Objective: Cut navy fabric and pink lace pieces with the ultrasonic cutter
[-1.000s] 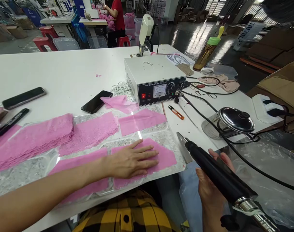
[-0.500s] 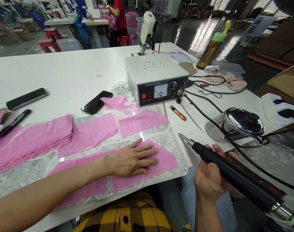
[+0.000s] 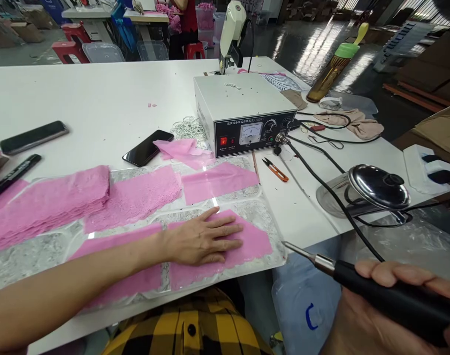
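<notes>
A thick pile of pink cloth lies far left on the white table. Next, the left hand lies flat, fingers spread wide, pressing down on a pink cloth piece near the table's front edge. Behind it sits a black phone and a white box with dials. On the right, the right hand is wrapped around a black tool, whose thin metal tip points at the pink piece but stays just off it
</notes>
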Action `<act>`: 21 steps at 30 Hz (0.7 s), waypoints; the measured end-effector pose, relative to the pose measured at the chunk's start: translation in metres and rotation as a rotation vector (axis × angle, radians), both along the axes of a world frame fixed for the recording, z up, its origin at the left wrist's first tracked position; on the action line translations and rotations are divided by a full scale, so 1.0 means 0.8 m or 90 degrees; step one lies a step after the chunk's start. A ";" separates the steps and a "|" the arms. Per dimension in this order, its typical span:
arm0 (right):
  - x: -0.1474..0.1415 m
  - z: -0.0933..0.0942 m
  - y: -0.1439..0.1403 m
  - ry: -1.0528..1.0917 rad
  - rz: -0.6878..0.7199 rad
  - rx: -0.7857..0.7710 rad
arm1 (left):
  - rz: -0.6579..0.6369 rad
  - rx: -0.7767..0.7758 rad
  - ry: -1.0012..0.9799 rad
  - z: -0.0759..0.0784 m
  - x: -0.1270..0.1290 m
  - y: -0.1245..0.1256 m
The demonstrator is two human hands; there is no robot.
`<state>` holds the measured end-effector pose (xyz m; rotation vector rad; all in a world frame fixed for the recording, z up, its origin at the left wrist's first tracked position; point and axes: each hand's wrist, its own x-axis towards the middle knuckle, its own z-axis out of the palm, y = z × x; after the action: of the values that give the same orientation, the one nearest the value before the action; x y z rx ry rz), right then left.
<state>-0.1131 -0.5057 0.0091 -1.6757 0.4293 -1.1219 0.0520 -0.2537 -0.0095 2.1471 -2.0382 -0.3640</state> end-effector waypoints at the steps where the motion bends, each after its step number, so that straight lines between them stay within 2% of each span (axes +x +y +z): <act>1: -0.001 0.002 0.001 -0.053 0.005 0.038 | 0.000 0.001 0.002 0.000 0.000 0.000; 4: 0.003 0.004 0.009 -0.091 0.026 0.094 | 0.001 -0.001 0.010 0.000 0.000 -0.001; 15: 0.012 0.002 0.016 -0.090 0.039 0.105 | -0.002 -0.050 0.001 -0.002 0.001 -0.001; 21: 0.012 0.000 0.016 -0.087 0.053 0.111 | -0.005 -0.035 0.002 -0.003 0.001 -0.001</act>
<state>-0.1036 -0.4927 0.0094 -1.4432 0.3572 -1.0976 0.0525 -0.2545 -0.0116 2.1044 -2.0314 -0.3084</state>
